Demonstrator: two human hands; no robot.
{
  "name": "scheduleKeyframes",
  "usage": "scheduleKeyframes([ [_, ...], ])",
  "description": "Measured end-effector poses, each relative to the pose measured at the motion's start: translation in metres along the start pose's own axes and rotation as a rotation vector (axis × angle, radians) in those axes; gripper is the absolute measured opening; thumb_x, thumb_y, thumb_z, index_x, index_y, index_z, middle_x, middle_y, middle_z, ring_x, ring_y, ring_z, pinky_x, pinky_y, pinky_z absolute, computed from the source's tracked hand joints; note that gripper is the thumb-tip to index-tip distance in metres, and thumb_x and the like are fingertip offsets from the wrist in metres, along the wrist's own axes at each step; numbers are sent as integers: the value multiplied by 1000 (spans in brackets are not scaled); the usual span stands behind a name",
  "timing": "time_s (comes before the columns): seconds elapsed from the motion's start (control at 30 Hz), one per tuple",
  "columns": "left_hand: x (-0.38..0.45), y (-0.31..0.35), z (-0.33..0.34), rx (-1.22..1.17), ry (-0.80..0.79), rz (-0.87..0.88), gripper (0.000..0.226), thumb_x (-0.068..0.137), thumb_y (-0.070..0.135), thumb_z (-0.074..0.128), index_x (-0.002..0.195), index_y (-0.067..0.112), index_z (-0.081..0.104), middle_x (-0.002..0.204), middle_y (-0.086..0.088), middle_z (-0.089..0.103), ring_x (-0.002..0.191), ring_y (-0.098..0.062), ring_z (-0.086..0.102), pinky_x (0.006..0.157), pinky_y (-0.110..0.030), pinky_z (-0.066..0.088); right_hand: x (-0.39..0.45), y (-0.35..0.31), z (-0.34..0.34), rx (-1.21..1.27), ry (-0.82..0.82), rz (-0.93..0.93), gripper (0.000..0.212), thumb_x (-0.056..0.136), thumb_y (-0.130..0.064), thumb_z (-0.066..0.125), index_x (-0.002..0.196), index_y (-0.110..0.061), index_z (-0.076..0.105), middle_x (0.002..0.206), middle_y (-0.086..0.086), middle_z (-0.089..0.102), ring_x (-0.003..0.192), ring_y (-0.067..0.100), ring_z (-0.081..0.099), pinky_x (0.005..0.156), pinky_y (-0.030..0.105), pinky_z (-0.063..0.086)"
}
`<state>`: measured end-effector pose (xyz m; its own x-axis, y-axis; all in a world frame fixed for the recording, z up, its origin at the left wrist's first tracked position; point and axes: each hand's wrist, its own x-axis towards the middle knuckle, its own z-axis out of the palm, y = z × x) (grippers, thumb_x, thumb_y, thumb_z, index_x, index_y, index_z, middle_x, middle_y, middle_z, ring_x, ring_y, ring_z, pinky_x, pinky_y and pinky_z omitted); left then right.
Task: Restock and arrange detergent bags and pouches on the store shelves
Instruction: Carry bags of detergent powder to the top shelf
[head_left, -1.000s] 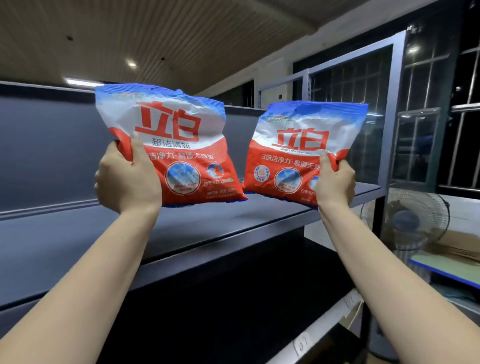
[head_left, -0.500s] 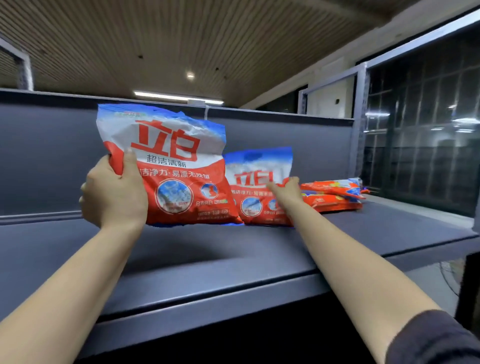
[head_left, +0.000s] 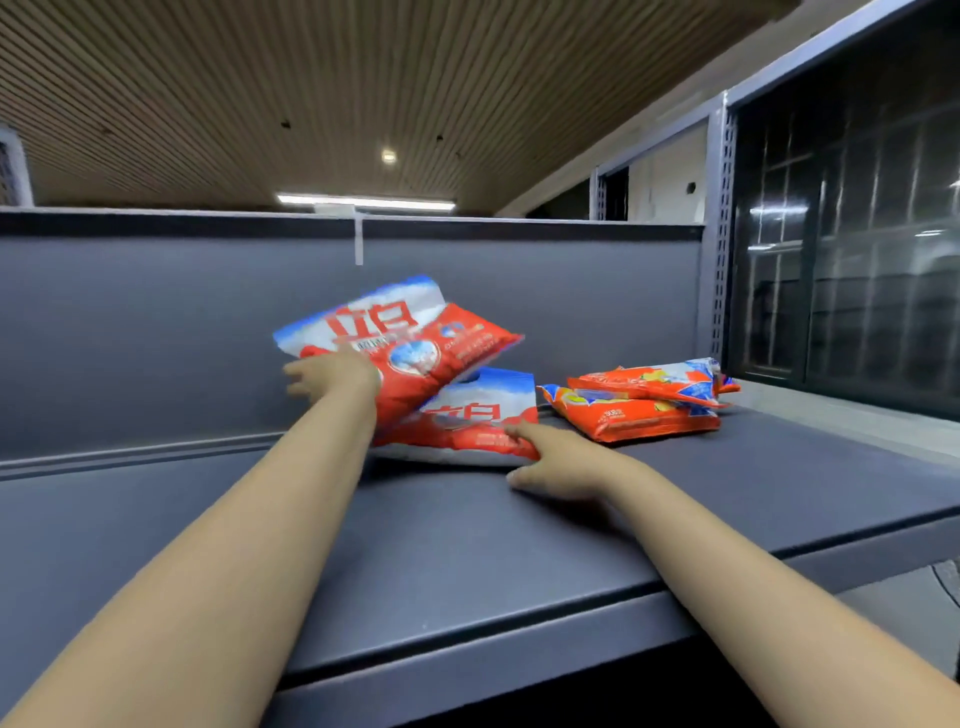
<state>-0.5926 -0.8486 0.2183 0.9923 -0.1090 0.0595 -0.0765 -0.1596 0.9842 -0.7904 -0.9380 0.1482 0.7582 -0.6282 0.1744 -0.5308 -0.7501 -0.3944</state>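
Two bare arms are reaching over a dark grey shelf (head_left: 467, 545) in the head view. The left hand (head_left: 332, 375) is gripping the lower left part of a red, white and blue detergent bag, the upper bag (head_left: 415, 343), with fingers curled round its edge; the far fingers are blurred. That bag is tilting, its top leaning toward the grey back panel (head_left: 156, 322) and its lower part overlapping the lower bag (head_left: 478, 415), which is lying nearly flat on the shelf. The right hand (head_left: 558, 460) is resting at the lower bag's near right corner, index finger stretching out along the bag's front edge and touching it, the other fingers loosely bent on the shelf and holding nothing. Just right of the lower bag, a small stack of orange pouches (head_left: 639, 402) is lying flat near the shelf's right end, beside the perforated upright (head_left: 719, 234). Ceiling lights (head_left: 363, 201) are glowing above the panel.
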Motion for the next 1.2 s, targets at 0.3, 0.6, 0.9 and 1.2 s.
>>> scheduleKeyframes([
  [0.3, -20, -42, 20, 382, -466, 336, 64, 94, 41, 48, 145, 7, 31, 144, -14, 42, 129, -32, 42, 109, -39, 33, -8, -4, 1, 61, 23, -62, 58, 88, -27, 61, 141, -17, 41, 145, 4, 44, 129, 20, 44, 86, 19, 30],
  [0.6, -56, -41, -14, 594, -339, 443, 27, 85, 35, 51, 98, 13, 59, 103, -8, 65, 105, -31, 57, 102, -46, 40, -13, -17, 0, 13, -14, -59, 55, 90, -36, 59, 137, -12, 44, 143, 8, 45, 127, 25, 45, 101, 32, 39],
  [0.9, -91, -60, -75, 704, -178, 561, 25, 89, 31, 45, 97, 13, 61, 90, -5, 63, 89, -29, 59, 78, -32, 45, -46, -28, 7, 45, 131, -76, 52, 90, -41, 57, 136, -19, 47, 141, 1, 48, 127, 22, 45, 103, 38, 40],
  [1.2, -108, -97, -180, 782, -127, 636, 27, 92, 40, 44, 99, 18, 57, 102, 2, 64, 96, -25, 56, 81, -35, 43, -106, -73, 26, 130, 220, -192, 48, 87, -44, 60, 130, -25, 53, 137, -5, 53, 127, 18, 47, 106, 37, 38],
])
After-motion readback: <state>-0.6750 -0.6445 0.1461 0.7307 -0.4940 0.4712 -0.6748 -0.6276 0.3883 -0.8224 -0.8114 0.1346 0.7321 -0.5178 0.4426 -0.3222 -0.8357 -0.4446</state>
